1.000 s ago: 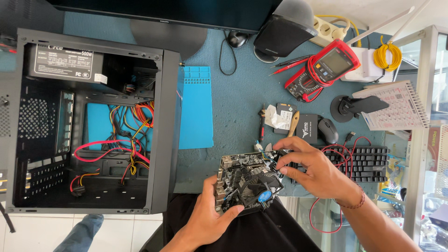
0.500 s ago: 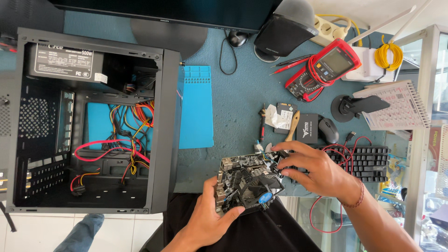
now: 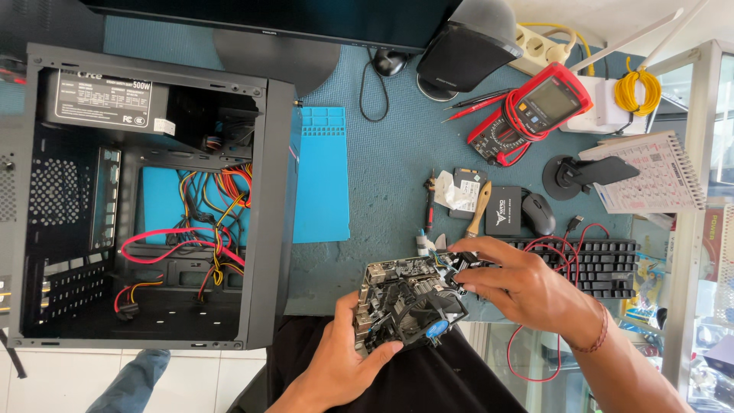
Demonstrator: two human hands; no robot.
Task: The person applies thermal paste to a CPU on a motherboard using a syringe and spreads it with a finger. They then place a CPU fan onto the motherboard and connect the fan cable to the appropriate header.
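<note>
A small motherboard (image 3: 397,294) with a black cooler fan and a blue centre sticker is held over my lap at the near edge of the desk. My left hand (image 3: 344,359) grips its near left corner from below. My right hand (image 3: 520,287) rests on its far right edge, fingers pinching at a part there. An open black computer case (image 3: 264,214) lies on its side to the left, with red, yellow and orange cables and a power supply inside.
A blue mat (image 3: 323,176) lies beside the case. A red multimeter (image 3: 535,107) with probes, a black keyboard (image 3: 604,264), mouse (image 3: 539,213), brush (image 3: 479,206), screwdriver (image 3: 430,203), black drive (image 3: 504,210), desk calendar (image 3: 650,172) and speaker (image 3: 466,50) crowd the right side.
Both hands and the motherboard stay almost in place. My right hand's fingers have shifted slightly along the board's far right edge.
</note>
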